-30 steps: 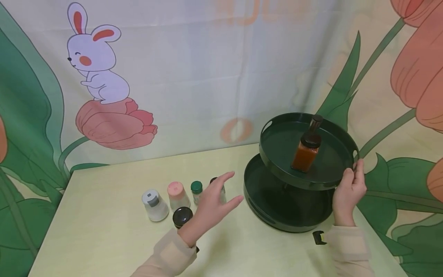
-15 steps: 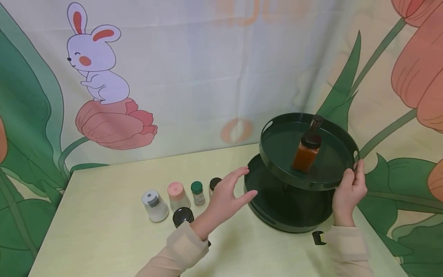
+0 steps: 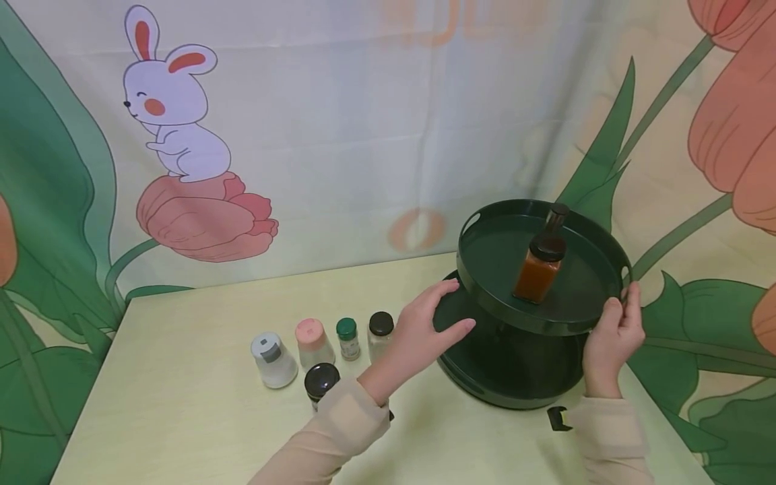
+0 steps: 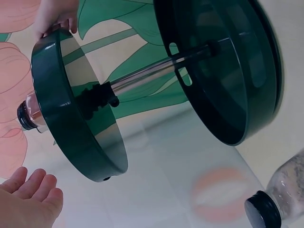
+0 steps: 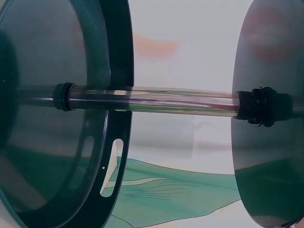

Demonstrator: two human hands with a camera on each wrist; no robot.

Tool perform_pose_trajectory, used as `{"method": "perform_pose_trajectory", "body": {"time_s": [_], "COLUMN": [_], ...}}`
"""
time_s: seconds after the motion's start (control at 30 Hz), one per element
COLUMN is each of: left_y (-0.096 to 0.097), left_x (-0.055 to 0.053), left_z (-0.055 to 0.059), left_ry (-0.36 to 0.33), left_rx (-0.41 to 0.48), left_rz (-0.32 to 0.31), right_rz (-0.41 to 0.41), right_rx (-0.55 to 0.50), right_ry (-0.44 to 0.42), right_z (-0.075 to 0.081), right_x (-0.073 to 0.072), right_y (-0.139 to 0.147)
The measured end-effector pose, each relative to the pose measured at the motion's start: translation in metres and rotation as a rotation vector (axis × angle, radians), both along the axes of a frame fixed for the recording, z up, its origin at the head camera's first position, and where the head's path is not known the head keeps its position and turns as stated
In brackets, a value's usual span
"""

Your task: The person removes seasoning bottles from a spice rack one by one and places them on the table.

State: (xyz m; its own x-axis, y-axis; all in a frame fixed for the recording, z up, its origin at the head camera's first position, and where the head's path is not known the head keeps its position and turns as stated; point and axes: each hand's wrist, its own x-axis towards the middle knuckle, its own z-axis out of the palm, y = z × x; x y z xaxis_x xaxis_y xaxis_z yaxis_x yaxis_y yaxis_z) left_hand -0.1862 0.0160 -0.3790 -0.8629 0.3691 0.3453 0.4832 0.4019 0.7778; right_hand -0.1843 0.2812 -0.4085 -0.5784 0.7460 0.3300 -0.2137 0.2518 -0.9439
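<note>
A dark green two-tier round tray stands at the right of the table in the head view. Its upper tier (image 3: 494,246) carries a square jar of orange-brown spice (image 3: 536,277) with a black lid. The lower tier (image 3: 515,370) holds nothing visible. A clear post (image 5: 185,100) joins the tiers in the right wrist view. My right hand (image 3: 608,347) grips the upper tier's rim by its right handle slot. My left hand (image 3: 419,335), thumb and fingers spread and holding nothing, overlaps the lower tier's left edge; in the left wrist view its fingers (image 4: 38,185) are apart from the upper rim.
Left of the tray stand a grey-lidded shaker (image 3: 274,364), a pink-lidded shaker (image 3: 314,347), a small green-capped bottle (image 3: 348,340), a black-capped clear jar (image 3: 380,337) and a black-lidded jar (image 3: 321,380), partly behind my left sleeve. A printed cloth (image 3: 333,148) hangs behind the table.
My left hand has moved right and slightly up, away from the bottles and towards the upper tier, uncovering the black-capped jar. My right hand keeps its grip; tray and spice jar stay put.
</note>
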Motion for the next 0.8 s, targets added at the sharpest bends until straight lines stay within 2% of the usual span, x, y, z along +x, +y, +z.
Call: {"method": "perform_pose_trajectory", "body": {"time_s": [0.5,0.8], "left_y": [0.021,0.034], "left_x": [-0.011,-0.015], "left_z": [0.009,0.020], "left_ry": [0.027,0.055], "left_rx": [-0.041,-0.104], "left_rz": [0.010,-0.007], "right_rz": [0.006,0.001], "right_rx": [-0.019,-0.014], "right_ry": [0.015,0.012], "right_z": [0.001,-0.001], "right_x": [0.000,0.000], "right_y": [0.000,0.000]}}
